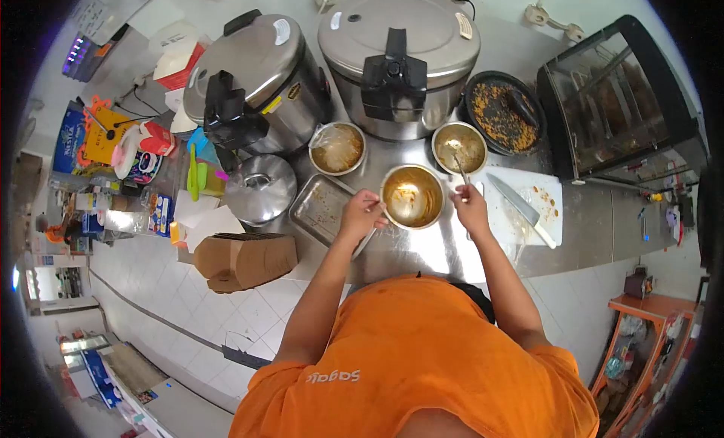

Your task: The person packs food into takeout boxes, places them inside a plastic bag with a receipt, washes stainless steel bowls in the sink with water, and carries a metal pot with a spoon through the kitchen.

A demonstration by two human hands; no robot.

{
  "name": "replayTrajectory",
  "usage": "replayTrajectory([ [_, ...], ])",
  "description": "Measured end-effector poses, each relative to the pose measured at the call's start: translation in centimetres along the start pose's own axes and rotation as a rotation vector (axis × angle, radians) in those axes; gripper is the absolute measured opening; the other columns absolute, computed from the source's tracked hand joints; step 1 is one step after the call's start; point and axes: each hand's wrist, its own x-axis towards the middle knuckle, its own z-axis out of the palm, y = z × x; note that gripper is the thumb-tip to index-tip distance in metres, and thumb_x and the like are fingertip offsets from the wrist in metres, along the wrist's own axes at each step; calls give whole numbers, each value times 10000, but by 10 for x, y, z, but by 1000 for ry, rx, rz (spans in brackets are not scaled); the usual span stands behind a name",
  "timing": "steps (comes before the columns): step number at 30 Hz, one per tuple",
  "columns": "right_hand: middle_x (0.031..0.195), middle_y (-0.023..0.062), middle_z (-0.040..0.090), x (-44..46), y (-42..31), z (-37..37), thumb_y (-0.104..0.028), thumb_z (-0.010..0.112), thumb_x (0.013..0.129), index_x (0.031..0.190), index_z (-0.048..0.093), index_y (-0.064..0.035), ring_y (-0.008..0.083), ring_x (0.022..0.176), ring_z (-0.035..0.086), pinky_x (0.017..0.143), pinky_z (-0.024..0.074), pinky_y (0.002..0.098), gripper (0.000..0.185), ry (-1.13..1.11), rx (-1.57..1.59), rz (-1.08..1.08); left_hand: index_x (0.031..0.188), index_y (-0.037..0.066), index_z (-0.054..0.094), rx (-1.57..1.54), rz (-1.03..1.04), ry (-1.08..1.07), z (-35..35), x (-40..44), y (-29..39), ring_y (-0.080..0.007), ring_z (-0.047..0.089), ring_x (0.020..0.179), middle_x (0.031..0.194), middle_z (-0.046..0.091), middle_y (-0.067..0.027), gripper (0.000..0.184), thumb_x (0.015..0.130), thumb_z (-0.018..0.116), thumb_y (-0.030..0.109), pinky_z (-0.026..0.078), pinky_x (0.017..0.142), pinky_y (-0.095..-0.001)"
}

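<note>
Stainless-steel bowl (409, 200) is set toward the front edge of the steel countertop (398, 251), between the left hand (363, 214), nearer, whose grip on the rim cannot be told, and the right hand (471, 211), by which a spoon (459, 166) is pinched, angled into the smaller bowl (451, 146).

The front bowl (407, 209) was shiny, smooth metal, and so was the worktop (596, 215). The shirt (426, 340) was dull, soft-looking cloth. The big box (253, 263) was dull cardboard.

"NESTLE" reads on a blue carton (69, 138), and "Saga", its ending unclear, on the orange T-shirt (422, 340).
</note>
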Motion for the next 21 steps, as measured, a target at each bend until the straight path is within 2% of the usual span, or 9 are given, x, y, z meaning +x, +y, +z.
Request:
replayTrajectory([
  [1,982,149,729,-7,-1,2,-242,716,912,1170,630,13,213,782,679,731,550,338,373,-3,-44,26,1066,22,595,118,107,110,-11,22,-20,-159,691,709,955,698,-136,307,909,772,218,559,588,-296],
  [3,965,152,720,-18,8,9,-319,760,882,1251,581,16,234,825,694,737,555,349,529,-12,-131,100,1100,-4,612,571,561,702,-44,76,-53,-160,687,616,977,715,-162,439,879,801,325,558,540,-293],
  [4,918,143,715,-21,8,12,-334,776,877,1248,577,29,225,838,716,698,559,369,557,-98,-109,174,1119,-13,619,617,419,802,-70,103,-61,-162,685,589,968,722,-162,483,871,801,360,554,516,-293],
  [7,846,119,692,-17,7,28,-249,757,899,1081,599,1,188,743,696,604,571,340,348,-360,279,525,1117,-41,642,143,-181,561,-110,125,-14,-168,700,595,904,732,-152,435,896,777,308,553,481,-301],
  [10,754,53,628,-20,9,47,-72,678,916,869,593,-61,161,619,645,584,619,314,98,-305,621,516,1017,-60,642,143,-200,518,-113,134,3,-178,723,640,869,725,-146,297,925,737,206,574,491,-309],
  [11,761,51,630,-22,3,44,-67,675,914,861,596,-61,156,640,649,598,624,305,95,-298,628,511,938,-60,628,75,-178,625,-103,132,8,-196,728,651,864,720,-151,204,939,697,131,597,516,-306],
  [14,794,44,640,-37,-52,8,-58,665,922,872,611,-61,140,676,649,632,633,287,74,-326,761,519,896,-36,592,34,2,520,-92,127,5,-212,732,668,859,701,-147,167,932,675,104,611,547,-298],
  [19,845,28,651,-38,-82,-21,-74,657,952,869,609,-68,123,684,643,642,620,262,96,-365,931,530,857,-15,536,-143,-89,233,-58,85,-27,-215,679,727,852,600,-122,108,904,627,20,640,621,-324],
  [21,945,83,676,-28,-76,-22,-70,641,948,945,633,-34,181,845,679,754,612,311,37,-381,845,491,1070,-39,546,80,-2,106,-31,49,-34,-226,681,892,1048,612,-110,185,936,639,47,644,818,-377],
])
